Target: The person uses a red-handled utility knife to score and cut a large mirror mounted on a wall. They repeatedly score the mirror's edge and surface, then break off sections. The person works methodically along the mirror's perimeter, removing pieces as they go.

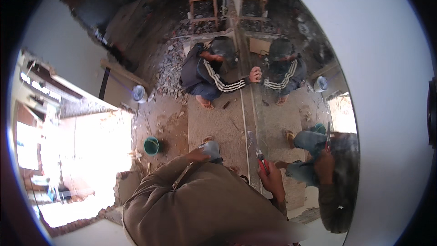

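Observation:
My right hand is closed around the red and black handle of a scraper. Its thin metal blade points forward, beside the lower edge of a tall mirror-like panel. In that panel the scraper and my arm show again as a reflection. My left hand lies on my knee in blue jeans, fingers loosely stretched, holding nothing visible. Ahead, a co-worker in a dark cap and striped-sleeve jacket squats and presses a hand against the panel's edge.
A green bucket and a white pail stand to the left. Rubble lies behind the co-worker, near a wooden ladder-like frame. A broken wall opening lets in bright light. A small dark object lies on the floor.

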Demonstrator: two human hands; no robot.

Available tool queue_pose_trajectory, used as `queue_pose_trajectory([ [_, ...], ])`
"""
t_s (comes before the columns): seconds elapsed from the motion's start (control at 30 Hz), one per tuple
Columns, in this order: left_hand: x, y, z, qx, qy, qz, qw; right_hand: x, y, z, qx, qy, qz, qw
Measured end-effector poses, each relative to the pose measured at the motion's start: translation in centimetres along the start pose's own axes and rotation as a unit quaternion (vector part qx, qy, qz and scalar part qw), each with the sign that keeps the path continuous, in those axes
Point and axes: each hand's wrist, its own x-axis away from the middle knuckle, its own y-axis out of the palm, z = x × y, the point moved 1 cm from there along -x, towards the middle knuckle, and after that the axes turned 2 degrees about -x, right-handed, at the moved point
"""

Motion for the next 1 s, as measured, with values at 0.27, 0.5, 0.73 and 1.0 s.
queue_pose_trajectory([
  [0.27, 6.6, 3.3, -11.0, 0.123, -0.011, 0.0, 0.992, -8.9, 6.8, 3.8, 0.084, 0.004, -0.114, 0.99],
  [0.5, 10.1, 0.7, -11.3, 0.197, 0.021, 0.11, 0.974, -14.5, 17.7, 4.7, 0.057, 0.102, -0.368, 0.922],
  [0.73, 12.0, -2.3, -14.3, 0.004, 0.061, 0.237, 0.97, -19.1, 22.0, -2.5, 0.145, 0.002, -0.422, 0.895],
  [1.0, 16.9, -1.0, -14.6, 0.118, -0.031, 0.299, 0.947, -25.0, 27.9, -12.4, 0.235, -0.064, -0.5, 0.831],
])
